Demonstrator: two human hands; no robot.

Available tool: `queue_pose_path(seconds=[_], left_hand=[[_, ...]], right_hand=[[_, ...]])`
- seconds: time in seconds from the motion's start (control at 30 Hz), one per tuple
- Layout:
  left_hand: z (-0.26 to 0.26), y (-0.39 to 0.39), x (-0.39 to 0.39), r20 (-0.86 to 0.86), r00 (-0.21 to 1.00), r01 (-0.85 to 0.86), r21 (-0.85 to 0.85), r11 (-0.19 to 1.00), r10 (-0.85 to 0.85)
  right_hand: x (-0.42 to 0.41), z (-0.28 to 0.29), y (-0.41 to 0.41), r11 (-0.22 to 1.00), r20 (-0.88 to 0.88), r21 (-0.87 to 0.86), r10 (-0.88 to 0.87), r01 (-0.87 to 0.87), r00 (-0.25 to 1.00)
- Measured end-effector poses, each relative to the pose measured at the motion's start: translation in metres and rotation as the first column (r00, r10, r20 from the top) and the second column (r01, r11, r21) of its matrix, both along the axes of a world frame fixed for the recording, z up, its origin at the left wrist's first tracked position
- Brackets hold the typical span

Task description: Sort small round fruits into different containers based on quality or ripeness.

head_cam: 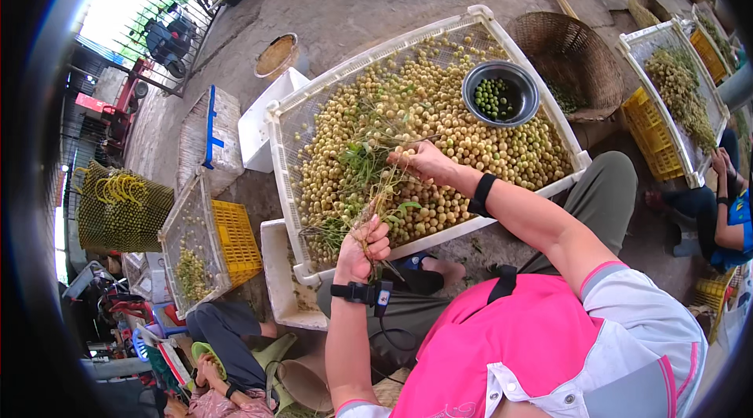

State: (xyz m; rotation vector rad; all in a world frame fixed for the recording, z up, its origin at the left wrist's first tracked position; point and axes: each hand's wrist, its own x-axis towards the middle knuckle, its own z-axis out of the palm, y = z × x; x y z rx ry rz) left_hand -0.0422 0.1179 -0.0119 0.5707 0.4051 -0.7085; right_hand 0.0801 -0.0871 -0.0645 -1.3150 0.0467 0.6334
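Observation:
My left hand (363, 244) grips a bunch of thin plant stems (382, 194) with a few green leaves, over the near left part of a white mesh tray (425, 243). My right hand (428, 163) pinches at the upper end of the bunch, where small round fruits sit by its fingertips. Which of these it holds, fruit or stem, is hard to tell. Loose tan fruits (500, 150) cover much of the tray, with leafy stem scraps (362, 162) among them. On the fruits at the right rests a metal bowl (516, 115) containing small green fruits (491, 97).
Beyond the tray's right side stands a woven basket (573, 53). White foam boxes (272, 124) and a bucket (276, 56) flank its left. People sit at both sides, near smaller mesh trays (706, 118) on yellow crates (653, 133). My knee (612, 183) touches the tray's corner area.

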Motion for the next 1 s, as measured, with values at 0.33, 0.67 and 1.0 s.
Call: queue_pose_path(seconds=[0.33,0.67,1.0], left_hand=[[0.026,-0.017,-0.014,0.027,0.999,-0.017,-0.083,0.996,0.019],[0.053,0.016,-0.048,0.061,0.993,-0.098,-0.059,0.993,0.101],[0.074,0.025,-0.072,0.053,0.997,-0.06,0.043,0.997,0.058]], right_hand=[[0.013,-0.007,-0.024,0.98,-0.152,0.092,-0.163,0.178,0.975],[0.005,-0.005,-0.039,0.675,0.565,-0.698,0.316,0.237,0.762],[-0.034,0.067,-0.046,0.496,0.369,-0.865,0.529,0.074,0.764]])
